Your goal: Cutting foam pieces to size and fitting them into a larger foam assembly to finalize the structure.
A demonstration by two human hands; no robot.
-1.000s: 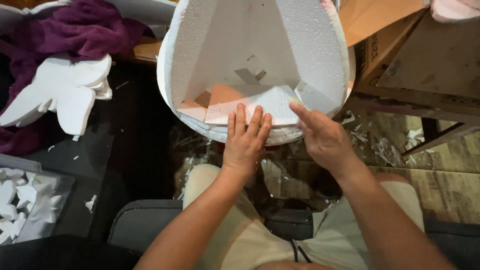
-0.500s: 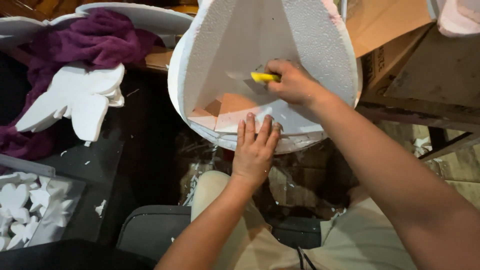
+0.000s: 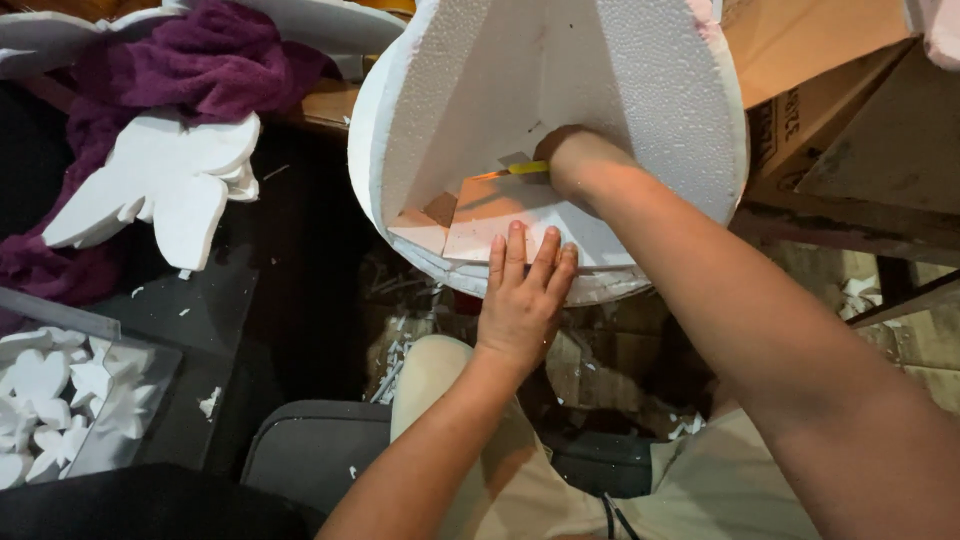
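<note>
- Your left hand (image 3: 522, 300) lies flat, palm down, fingers together and pointing away from you, forearm straight.
- Your right hand (image 3: 578, 160) reaches farther forward, fingers curled shut, arm stretched out.

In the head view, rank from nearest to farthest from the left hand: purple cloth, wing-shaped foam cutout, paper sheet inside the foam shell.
From the left hand:
1. Paper sheet, under its fingertips.
2. Wing-shaped foam cutout, to the left.
3. Purple cloth, upper left, behind the cutout.

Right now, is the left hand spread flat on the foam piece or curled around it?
Spread flat: the left hand lies palm down, fingers extended together, on the white foam piece, not gripping it.
</note>
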